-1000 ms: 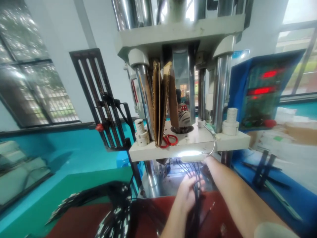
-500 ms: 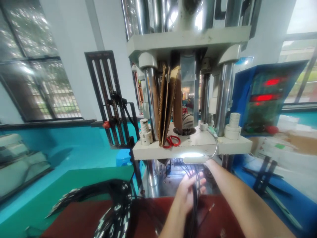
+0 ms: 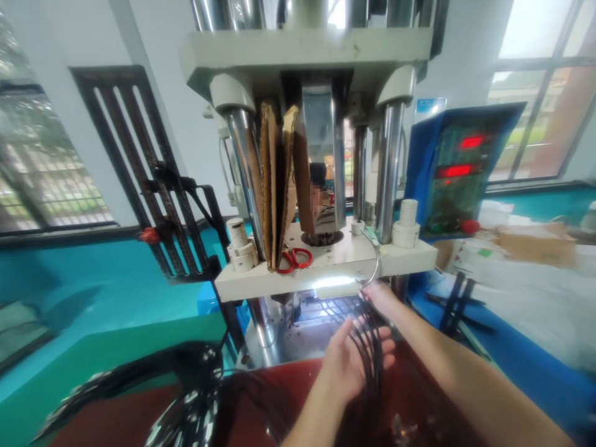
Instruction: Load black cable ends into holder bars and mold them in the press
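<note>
My left hand (image 3: pixel 349 363) lies palm up in front of the press, its fingers loosely curled round a bundle of black cables (image 3: pixel 371 354). The cables fan out from it toward the lit metal die area (image 3: pixel 310 310) under the press plate. Just below the plate's front edge is my right hand (image 3: pixel 380 297), its fingers drawn together at a dark cable strand. Its fingertips are small and partly blurred. A white lamp (image 3: pixel 338 287) glows along the plate's lower edge, close to the right hand.
Red-handled scissors (image 3: pixel 294 261) and upright cardboard pieces (image 3: pixel 277 186) rest on the press plate (image 3: pixel 326 273). More black cables (image 3: pixel 186 397) lie coiled at the left on the dark red table (image 3: pixel 116 419). A blue control box (image 3: pixel 459 167) stands right.
The view has shifted, so the press sits further left. My right hand has come out from behind the lamp and is now visible. My left hand still holds the cables, its palm more open.
</note>
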Motion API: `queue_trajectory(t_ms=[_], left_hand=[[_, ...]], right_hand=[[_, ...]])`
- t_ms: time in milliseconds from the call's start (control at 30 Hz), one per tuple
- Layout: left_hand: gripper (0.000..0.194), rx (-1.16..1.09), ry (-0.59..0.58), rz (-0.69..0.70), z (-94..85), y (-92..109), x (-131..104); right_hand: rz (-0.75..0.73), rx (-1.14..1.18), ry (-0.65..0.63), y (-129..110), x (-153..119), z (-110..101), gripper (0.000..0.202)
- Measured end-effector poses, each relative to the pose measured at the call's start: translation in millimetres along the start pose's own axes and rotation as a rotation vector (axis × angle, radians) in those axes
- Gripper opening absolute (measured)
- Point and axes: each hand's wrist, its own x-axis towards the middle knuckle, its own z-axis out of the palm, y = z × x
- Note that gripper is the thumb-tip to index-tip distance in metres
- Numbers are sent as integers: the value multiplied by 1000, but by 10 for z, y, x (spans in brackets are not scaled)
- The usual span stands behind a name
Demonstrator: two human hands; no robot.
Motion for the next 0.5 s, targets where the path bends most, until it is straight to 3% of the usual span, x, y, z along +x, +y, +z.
queue_trajectory(t_ms=[133,267,367,500], left_hand=[[34,-89,97,24,262,-210,-44],[25,-114,105,-100,415,-464,-144],[28,-76,49,-229,406,-673,-284],[36,209,-162,-363,352,-947,-502]], right_hand=[[12,108,-2,-8,-452,-163,14],[-5,203,33,-80,-833,-396,16],[-40,255,102,-166,-1029,-657,19],[-44,270,194,-275,-1281,-1113,16]])
